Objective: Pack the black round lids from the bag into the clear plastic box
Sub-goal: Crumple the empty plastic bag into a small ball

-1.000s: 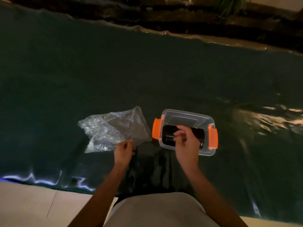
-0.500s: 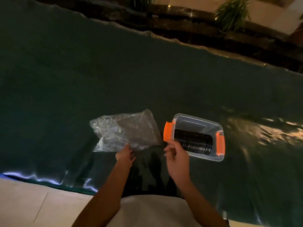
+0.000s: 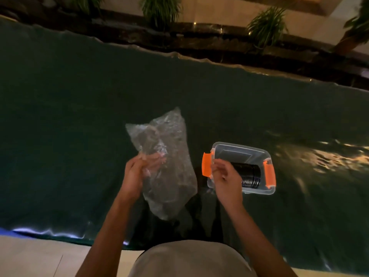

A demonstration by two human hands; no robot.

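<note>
A clear plastic box with orange latches stands open on the dark green cloth, right of centre. A row of black round lids lies on edge inside it, along its near side. My right hand hovers over the box's left near corner, fingers loosely curled, with nothing visible in it. My left hand grips the crumpled clear bag, which is lifted and hangs upright left of the box. Whether lids are inside the bag I cannot tell.
The green cloth covers a wide table; its far edge runs along dark stone planters with green plants. The near edge meets a pale floor. My grey-clad lap is at the bottom centre.
My left hand has raised the bag off the cloth and turned it upright. My right hand has left the lids in the box and drawn back to the box's left corner.
</note>
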